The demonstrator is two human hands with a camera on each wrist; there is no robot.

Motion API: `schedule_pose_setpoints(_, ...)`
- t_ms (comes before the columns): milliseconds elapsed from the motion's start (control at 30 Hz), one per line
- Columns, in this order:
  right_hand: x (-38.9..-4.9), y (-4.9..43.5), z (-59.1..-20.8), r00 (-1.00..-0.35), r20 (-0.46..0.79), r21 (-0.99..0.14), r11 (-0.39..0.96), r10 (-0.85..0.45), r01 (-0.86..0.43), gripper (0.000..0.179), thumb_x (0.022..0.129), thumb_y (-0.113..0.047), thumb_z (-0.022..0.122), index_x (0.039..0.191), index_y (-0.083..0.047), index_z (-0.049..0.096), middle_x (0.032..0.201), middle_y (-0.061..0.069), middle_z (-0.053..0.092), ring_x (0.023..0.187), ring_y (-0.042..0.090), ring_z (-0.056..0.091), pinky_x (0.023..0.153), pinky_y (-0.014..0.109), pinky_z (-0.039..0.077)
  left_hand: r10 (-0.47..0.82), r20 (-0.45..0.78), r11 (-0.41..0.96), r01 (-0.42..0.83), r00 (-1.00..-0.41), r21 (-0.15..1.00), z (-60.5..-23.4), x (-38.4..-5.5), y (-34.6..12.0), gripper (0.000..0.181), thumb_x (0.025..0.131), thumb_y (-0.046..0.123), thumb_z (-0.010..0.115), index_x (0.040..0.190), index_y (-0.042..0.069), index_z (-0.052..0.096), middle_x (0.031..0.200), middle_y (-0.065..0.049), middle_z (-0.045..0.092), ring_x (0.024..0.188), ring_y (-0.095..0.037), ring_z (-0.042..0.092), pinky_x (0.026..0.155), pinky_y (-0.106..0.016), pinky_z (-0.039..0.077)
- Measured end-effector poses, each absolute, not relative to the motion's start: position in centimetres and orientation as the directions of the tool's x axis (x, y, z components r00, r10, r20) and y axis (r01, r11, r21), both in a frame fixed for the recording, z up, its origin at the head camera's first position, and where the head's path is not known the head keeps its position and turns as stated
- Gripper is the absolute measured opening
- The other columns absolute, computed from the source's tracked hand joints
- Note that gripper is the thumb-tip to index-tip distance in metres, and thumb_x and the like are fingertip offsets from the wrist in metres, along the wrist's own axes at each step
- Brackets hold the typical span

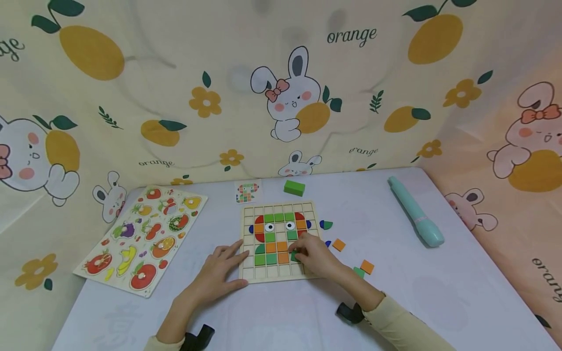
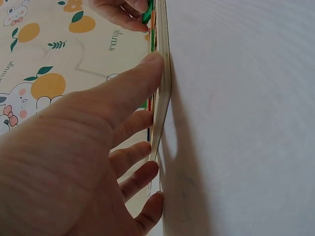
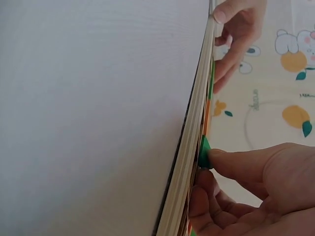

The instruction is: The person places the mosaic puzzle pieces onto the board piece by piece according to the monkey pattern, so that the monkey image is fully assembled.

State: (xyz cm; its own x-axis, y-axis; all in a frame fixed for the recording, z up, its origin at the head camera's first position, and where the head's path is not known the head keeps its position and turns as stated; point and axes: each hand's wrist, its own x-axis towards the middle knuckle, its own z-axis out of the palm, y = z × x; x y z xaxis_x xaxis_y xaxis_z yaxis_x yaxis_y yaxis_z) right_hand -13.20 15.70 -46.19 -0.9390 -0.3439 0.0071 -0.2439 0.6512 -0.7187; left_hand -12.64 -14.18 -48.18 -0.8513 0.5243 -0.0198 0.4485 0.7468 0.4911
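Observation:
A wooden grid board [image 1: 272,274] lies on the table, many of its cells filled with red, orange, green, blue and teal tiles and two eye tiles forming a face-like pattern. My right hand [image 1: 318,256] pinches a small green tile [image 3: 204,151] between thumb and fingers, against the board's lower right cells; the fingers hide part of the tile. At the board's left edge, my left hand [image 1: 215,275] rests with its fingers spread, the thumb by the lower left corner. In the left wrist view the thumb [image 2: 142,78] touches the board's side.
Right of the board lie a green-and-blue pair of pieces [image 1: 326,224], an orange square [image 1: 338,244], another orange square [image 1: 367,266] and a green piece [image 1: 359,272]. Behind are a pattern card [image 1: 248,192] and green block [image 1: 294,188]. A fruit board [image 1: 145,239] and teal pen-shaped device [image 1: 414,212] flank them.

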Motion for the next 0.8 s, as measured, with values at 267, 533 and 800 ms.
schedule_pose_setpoints(267,-13.06,15.70,-46.30,-0.932,0.017,-0.703,0.658,-0.362,-0.269,0.021,0.087,0.006,0.070,0.103,-0.005,0.077,0.088,0.001,0.058,0.076,0.014,0.048,0.064,0.024,0.043,0.520,-0.027,0.746,0.439,-0.853,0.501,-48.17,-12.61,-14.16,0.072,0.082,0.050,0.078,0.143,0.020,0.057,0.162,-0.002,0.031,0.132,-0.026,0.038,0.100,-0.052,0.037)
schedule_pose_setpoints(533,-12.92,15.70,-46.29,-0.926,0.006,-0.701,0.659,-0.376,-0.273,0.023,0.088,0.006,0.070,0.107,-0.005,0.077,0.091,0.002,0.059,0.078,0.015,0.048,0.064,0.024,0.042,0.517,-0.040,0.752,0.431,-0.855,0.498,-48.15,-12.67,-14.03,0.072,0.082,0.050,0.078,0.144,0.020,0.056,0.162,-0.001,0.029,0.133,-0.027,0.037,0.100,-0.052,0.036)
schedule_pose_setpoints(800,-12.80,15.50,-46.26,-0.937,0.012,-0.720,0.647,-0.350,-0.251,0.026,0.087,0.009,0.069,0.112,0.001,0.070,0.089,0.003,0.059,0.077,0.015,0.050,0.065,0.024,0.046,0.514,-0.044,0.754,0.427,-0.857,0.499,-48.09,-12.59,-14.08,0.072,0.082,0.049,0.078,0.144,0.020,0.056,0.162,0.001,0.029,0.134,-0.026,0.036,0.101,-0.052,0.036)
